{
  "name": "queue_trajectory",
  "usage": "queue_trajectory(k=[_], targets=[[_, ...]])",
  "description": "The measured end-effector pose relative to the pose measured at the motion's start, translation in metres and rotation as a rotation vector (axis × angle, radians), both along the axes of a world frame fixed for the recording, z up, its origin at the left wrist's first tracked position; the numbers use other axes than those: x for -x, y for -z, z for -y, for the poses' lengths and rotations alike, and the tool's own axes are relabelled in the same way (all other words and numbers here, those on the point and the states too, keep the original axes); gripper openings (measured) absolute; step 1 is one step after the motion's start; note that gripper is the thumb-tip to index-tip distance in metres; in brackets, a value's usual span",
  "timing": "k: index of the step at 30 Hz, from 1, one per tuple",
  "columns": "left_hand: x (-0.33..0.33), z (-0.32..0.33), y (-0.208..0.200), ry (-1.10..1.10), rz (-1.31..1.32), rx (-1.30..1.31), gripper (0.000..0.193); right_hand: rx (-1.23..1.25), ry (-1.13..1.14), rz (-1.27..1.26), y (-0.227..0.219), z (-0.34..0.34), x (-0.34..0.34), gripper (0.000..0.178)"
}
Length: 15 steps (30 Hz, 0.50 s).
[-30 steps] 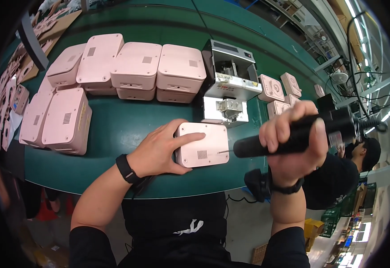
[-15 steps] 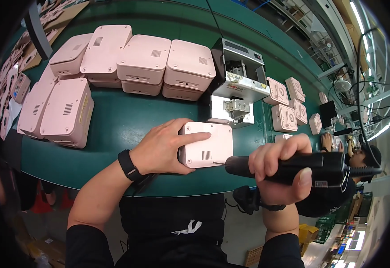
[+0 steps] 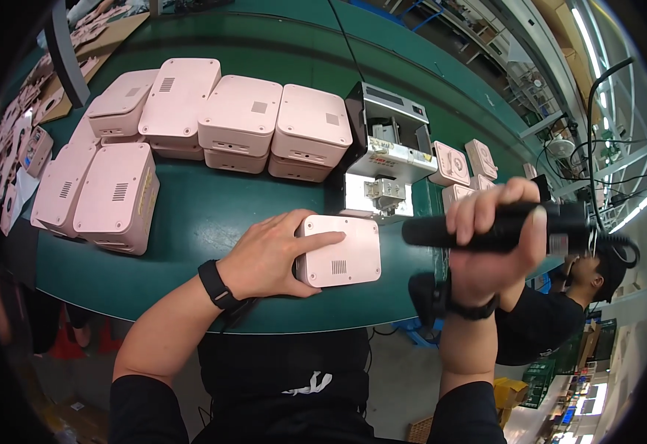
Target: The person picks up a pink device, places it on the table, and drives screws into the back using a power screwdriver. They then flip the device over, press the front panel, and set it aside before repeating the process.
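Observation:
A pale pink plastic casing (image 3: 353, 255) with a vent grille and corner screw holes lies on the green table (image 3: 190, 214) before me. My left hand (image 3: 268, 251) grips its left side, thumb at the near edge and index finger stretched over the top. Right of the casing and apart from it, my right hand (image 3: 490, 255) is wrapped round a black corded electric screwdriver (image 3: 428, 231). The tool points left; its bit cannot be made out. Beyond the casing stands a black and silver screw feeder (image 3: 390, 163).
Several stacked pink casings (image 3: 238, 111) line the far and left side. More pink parts with round fittings (image 3: 453, 164) lie right of the feeder. A co-worker (image 3: 545, 318) in black is at the right. Black cables (image 3: 597, 140) hang there too.
My right hand has lifted the screwdriver up and to the right, away from the casing's near edge where its bit was. My left hand keeps its hold.

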State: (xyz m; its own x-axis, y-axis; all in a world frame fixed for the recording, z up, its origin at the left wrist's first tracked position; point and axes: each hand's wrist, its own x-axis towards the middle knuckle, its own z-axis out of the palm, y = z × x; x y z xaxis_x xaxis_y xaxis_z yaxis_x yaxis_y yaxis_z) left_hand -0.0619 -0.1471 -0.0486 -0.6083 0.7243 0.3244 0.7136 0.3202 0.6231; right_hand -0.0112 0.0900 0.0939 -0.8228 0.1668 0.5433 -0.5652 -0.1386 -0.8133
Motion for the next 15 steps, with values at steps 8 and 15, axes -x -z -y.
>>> queue_trajectory(k=[8,15], targets=[[0.000,0.000,0.001,-0.002,0.002,-0.012,0.084,-0.008,0.104,0.102,0.002,-0.019,0.042,0.035],[0.000,0.001,0.006,-0.026,0.009,-0.006,0.083,0.041,-0.083,0.091,-0.005,0.031,-0.015,0.042]])
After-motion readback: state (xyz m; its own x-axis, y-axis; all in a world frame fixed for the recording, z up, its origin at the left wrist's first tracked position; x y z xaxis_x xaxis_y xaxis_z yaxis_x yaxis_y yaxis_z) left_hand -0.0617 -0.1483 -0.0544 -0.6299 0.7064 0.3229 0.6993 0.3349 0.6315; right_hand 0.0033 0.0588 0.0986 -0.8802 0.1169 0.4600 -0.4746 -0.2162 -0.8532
